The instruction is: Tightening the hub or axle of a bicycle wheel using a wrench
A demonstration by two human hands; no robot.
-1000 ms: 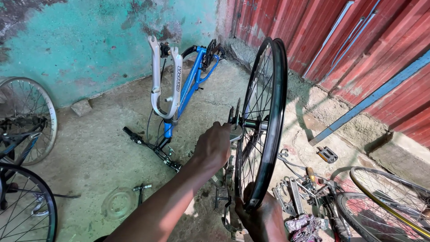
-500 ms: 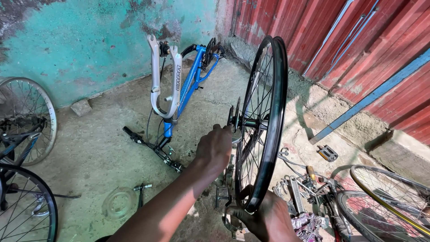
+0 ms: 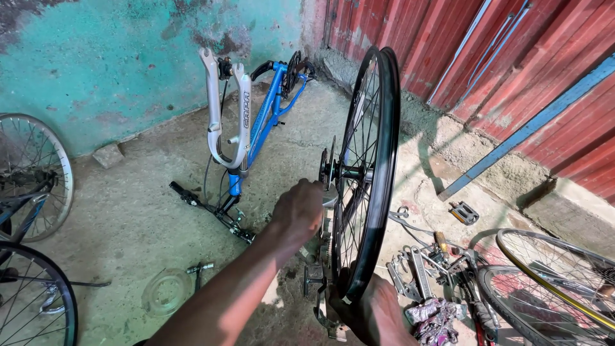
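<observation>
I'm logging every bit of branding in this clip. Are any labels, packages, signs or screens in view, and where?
Lettering decal: on the grey fork of the upside-down blue bike frame by the teal wall, a narrow vertical strip of dark letters on pale grey.
No packages, signs or screens visible.

1 head-worn camera looks steeply down and forward, close above the upright black wheel, concrete floor beyond it.

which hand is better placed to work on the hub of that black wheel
Left. The left hand is already at the hub, while the right hand grips the lower rim of the black wheel, holding it upright.
</observation>
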